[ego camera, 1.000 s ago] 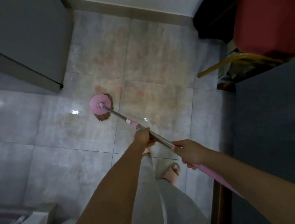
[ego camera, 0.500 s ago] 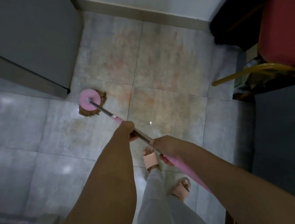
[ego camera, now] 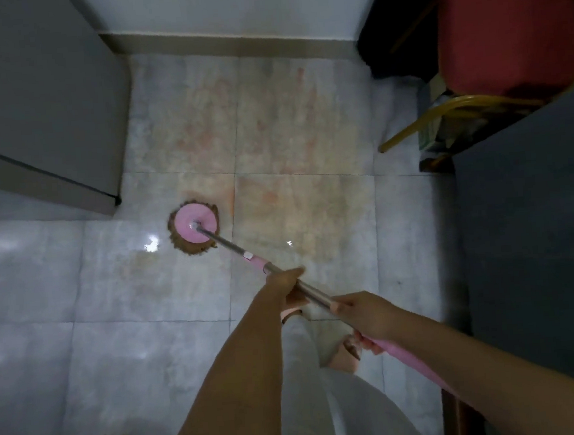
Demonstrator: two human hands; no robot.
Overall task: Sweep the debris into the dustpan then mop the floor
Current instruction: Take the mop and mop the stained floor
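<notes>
Head view showed the mop [ego camera: 195,229], its pink disc and brown fringe flat on the floor [ego camera: 113,299], just off the near corner of the grey cabinet [ego camera: 36,99]. Reddish smears spread beyond the mop toward the wall, so mopping looked only partly done. Left hand [ego camera: 285,284] was clamped round the steel shaft, right hand [ego camera: 362,314] clamped lower, where the pink handle began. To do this step well, the head should stay flat and pressed, with overlapping strokes carried through the stained tiles, kept clear of the cabinet edge and of the red chair [ego camera: 504,28] beyond.
</notes>
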